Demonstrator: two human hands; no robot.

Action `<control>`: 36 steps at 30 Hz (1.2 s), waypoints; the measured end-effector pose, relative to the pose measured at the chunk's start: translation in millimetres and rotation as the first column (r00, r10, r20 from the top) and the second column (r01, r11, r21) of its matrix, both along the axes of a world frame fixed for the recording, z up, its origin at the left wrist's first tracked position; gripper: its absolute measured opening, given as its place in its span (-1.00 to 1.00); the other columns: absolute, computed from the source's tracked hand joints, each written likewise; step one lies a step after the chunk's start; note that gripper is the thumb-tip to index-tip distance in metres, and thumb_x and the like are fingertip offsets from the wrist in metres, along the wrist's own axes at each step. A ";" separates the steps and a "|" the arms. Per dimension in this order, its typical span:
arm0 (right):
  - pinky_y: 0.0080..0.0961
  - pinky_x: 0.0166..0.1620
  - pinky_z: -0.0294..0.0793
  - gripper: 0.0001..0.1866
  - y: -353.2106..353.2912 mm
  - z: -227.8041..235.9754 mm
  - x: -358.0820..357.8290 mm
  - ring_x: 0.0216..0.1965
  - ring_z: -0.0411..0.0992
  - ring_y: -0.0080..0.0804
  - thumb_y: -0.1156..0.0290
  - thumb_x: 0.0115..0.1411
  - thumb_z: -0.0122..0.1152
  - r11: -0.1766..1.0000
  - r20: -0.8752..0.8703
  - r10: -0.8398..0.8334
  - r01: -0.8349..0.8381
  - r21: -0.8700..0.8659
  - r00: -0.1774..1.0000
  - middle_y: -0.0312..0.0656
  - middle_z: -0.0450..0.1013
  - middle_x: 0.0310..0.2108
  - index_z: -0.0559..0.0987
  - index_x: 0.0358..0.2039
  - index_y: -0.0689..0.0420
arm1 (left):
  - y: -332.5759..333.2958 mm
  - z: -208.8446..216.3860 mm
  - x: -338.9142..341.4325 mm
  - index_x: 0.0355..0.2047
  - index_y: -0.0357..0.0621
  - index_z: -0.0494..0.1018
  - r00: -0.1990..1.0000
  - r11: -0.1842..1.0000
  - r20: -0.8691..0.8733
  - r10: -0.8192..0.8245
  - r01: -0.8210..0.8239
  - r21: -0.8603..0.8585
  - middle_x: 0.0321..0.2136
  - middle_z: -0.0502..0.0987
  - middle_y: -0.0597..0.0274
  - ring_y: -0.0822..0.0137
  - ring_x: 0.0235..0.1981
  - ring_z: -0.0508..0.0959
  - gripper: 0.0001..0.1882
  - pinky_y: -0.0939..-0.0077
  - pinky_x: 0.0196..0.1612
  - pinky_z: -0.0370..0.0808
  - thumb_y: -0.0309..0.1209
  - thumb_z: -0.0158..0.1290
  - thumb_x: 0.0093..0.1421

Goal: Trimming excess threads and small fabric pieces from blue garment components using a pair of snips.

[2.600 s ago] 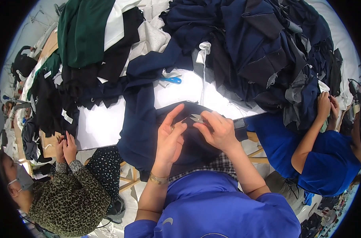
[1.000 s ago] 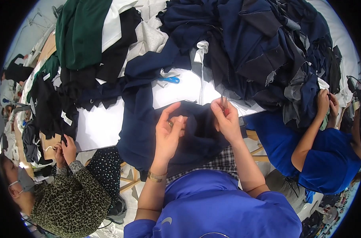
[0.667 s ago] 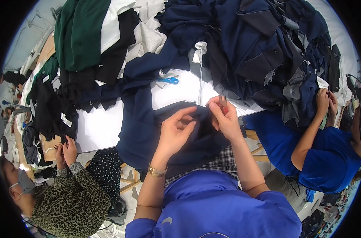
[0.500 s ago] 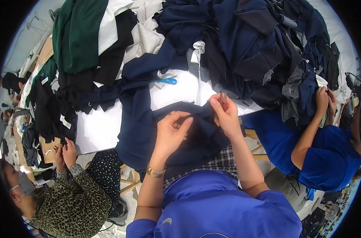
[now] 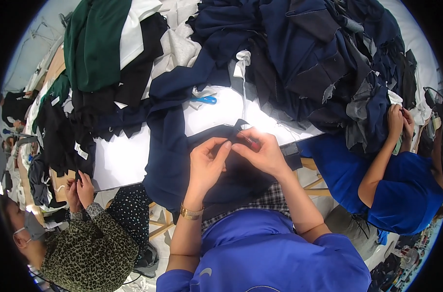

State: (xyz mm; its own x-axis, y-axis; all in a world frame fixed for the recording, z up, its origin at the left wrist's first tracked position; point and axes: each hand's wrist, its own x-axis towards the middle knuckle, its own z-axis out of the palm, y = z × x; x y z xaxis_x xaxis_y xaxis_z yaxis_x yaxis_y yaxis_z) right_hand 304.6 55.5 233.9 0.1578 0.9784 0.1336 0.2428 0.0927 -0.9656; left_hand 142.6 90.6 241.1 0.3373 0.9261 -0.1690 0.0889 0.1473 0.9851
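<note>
A dark navy garment [image 5: 168, 146] lies over the table's near edge and across my lap. My left hand [image 5: 208, 163] is closed in a pinch on the edge of this garment. Close against it, my right hand [image 5: 260, 153] has its thumb and fingertips at the same bit of cloth. Tucked in the right hand is a small red-handled pair of thread snips [image 5: 254, 145], its metal tip partly hidden by the fingers. A small dark flap of the cloth stands up just beyond the fingertips.
Piles of navy cloth [image 5: 299, 58] and green, white and black garments [image 5: 97, 44] cover the far side of the white table [image 5: 119, 160]. A blue tool [image 5: 206, 100] lies beyond my hands. Co-workers sit at left [image 5: 90, 248] and right [image 5: 401, 194], hands on cloth.
My right hand has moved left and slightly down, bringing the snips to my left fingertips. The left hand has closed its fingers on the garment's edge.
</note>
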 end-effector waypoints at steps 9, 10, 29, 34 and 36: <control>-0.76 -0.45 0.18 -0.83 -0.3 0.9 9.8 -0.54 0.17 -0.79 0.40 0.10 0.25 0.992 -0.151 0.001 -0.020 -0.125 0.988 -0.48 0.33 -0.62 0.55 -0.43 0.26 | -0.9 3.4 -3.1 -0.32 -0.29 0.52 0.995 0.997 -0.103 0.007 0.001 0.077 -0.77 0.36 0.43 0.67 -0.77 0.30 -0.78 0.71 -0.68 0.19 -0.35 0.04 0.21; -0.76 -0.46 0.17 -0.84 0.0 -2.2 10.7 -0.55 0.16 -0.79 0.40 0.11 0.24 0.991 -0.181 -0.008 -0.016 -0.134 0.983 -0.49 0.32 -0.62 0.55 -0.40 0.25 | -1.4 5.0 -1.5 -0.33 -0.29 0.52 0.996 0.997 -0.088 0.006 0.000 0.075 -0.77 0.36 0.43 0.67 -0.76 0.29 -0.78 0.72 -0.67 0.19 -0.34 0.03 0.21; -0.74 -0.50 0.11 -0.84 -2.6 -0.7 40.6 -0.59 0.14 -0.76 0.42 0.09 0.25 0.992 -0.017 -0.015 0.013 -0.125 1.000 -0.47 0.24 -0.68 0.51 -0.51 0.23 | -9.1 3.9 -18.6 -0.37 -0.22 0.47 0.846 0.875 -0.533 -0.007 0.264 0.407 -0.49 0.48 0.10 0.17 -0.59 0.48 -0.84 0.38 -0.49 0.42 -0.40 0.12 0.08; -0.80 -0.51 0.05 -0.87 -2.5 -8.9 55.8 -0.57 0.08 -0.81 0.42 0.12 0.24 0.977 -0.004 -0.210 0.209 -0.028 0.978 -0.53 0.24 -0.64 0.51 -0.48 0.18 | -8.8 -5.5 -28.8 -0.22 -0.15 0.46 0.782 0.760 -0.548 0.299 0.152 0.632 -0.20 0.41 0.08 0.18 -0.29 0.48 -0.70 0.44 -0.23 0.44 -0.43 0.19 0.00; -0.81 -0.54 -0.02 -0.82 -0.8 -8.8 71.8 -0.59 0.03 -0.84 0.38 0.17 0.20 0.900 -0.013 -0.433 0.433 0.051 0.901 -0.56 0.22 -0.65 0.49 -0.52 0.17 | -6.0 -6.8 -44.7 -0.11 -0.11 0.44 0.695 0.774 -0.611 0.379 0.124 0.621 -0.11 0.39 0.02 0.04 -0.07 0.38 -0.56 0.30 -0.04 0.36 -0.38 0.23 -0.05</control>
State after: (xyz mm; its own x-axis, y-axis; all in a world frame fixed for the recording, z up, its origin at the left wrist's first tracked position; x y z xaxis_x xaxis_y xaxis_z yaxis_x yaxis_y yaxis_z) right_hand 376.4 54.7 225.1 0.5649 0.8050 0.1811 0.2687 0.0280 -0.9628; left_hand 97.8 84.5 234.3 0.2298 0.9302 0.2863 0.7780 -0.3523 0.5202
